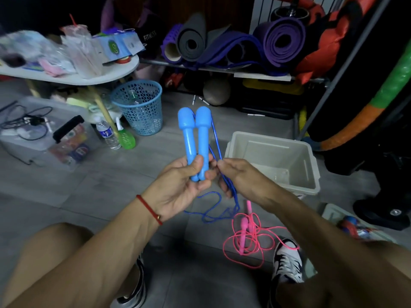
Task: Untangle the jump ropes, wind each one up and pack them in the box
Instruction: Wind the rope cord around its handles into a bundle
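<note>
2 blue jump-rope handles point(198, 138) stand upright side by side, heads up, gripped at their lower ends by the left hand point(184, 185), whose thumb and fingers are curled round both. The blue rope point(216, 138) runs down from the handle heads just right of the handles into the right hand point(242, 176), whose fingers are closed narrowly, pinching the strands. Below the handles the rope hangs to the grey floor point(93, 196) and lies there in loose bends. A red string bracelet point(148, 208) circles the left wrist.

Right of the handles, on the floor, sits the open beige box point(309, 174); what lies at its bottom cannot be made out. Below and right of the handles, a pink jump rope point(244, 236) lies in a loose tangle on the floor, its 2 handles together, one loop reaching a black-and-white sneaker point(288, 261).

Left of the handles and farther back stand a blue mesh wastebasket point(140, 107) and a water bottle point(107, 132). Behind the handles, rolled exercise mats point(282, 41) rest on a low shelf.
</note>
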Motion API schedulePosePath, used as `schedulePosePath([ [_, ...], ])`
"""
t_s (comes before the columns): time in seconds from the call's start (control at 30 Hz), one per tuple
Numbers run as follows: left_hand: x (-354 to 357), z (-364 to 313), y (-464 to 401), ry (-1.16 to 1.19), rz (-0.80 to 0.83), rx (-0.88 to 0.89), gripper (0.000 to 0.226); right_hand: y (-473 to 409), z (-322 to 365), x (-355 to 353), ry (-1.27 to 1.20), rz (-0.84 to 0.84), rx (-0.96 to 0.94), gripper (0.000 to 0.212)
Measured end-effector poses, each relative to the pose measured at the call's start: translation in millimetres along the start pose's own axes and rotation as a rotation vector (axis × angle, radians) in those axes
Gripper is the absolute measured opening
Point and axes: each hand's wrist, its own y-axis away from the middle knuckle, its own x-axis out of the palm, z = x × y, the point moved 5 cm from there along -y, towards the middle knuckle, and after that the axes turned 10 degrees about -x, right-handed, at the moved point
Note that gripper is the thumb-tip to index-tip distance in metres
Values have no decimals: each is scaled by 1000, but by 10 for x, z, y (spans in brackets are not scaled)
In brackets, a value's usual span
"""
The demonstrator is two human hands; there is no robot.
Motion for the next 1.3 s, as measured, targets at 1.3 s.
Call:
schedulePosePath([
  [1.3, -261, 848, 102, -1716, 147, -341, 29, 266, 433, -84, 1060, 239, -521, 26],
])
